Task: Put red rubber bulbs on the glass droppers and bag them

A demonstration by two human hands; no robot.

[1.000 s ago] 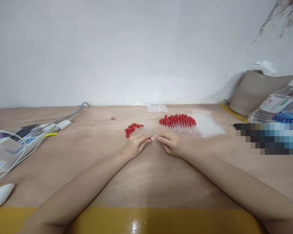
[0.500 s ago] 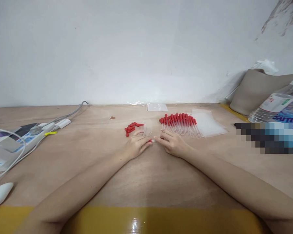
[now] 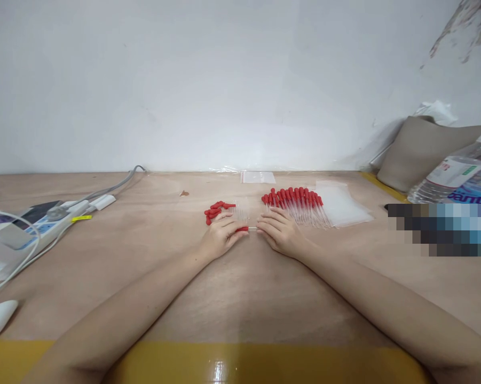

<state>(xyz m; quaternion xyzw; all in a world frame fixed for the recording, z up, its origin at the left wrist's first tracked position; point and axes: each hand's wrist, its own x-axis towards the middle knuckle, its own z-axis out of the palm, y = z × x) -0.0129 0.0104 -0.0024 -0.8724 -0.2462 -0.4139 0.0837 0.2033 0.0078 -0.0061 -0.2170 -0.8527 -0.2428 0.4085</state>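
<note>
Left of the loose red bulbs, your left hand now pinches a red bulb pressed onto the glass tube your right hand grips, assembled droppers beyond, the two pieces closer than before.

Wooden table — red bulbs, droppers, plastic bags

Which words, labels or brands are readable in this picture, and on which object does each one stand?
"aunt": partial blue letters on the blue and white package at the right edge; the rest is cut off.
Water bottle label: red and green marks, too small to read.
Power strip with yellow tag: print too blurred to read.
Pixelated block: unreadable.
No text near the hands.
</note>
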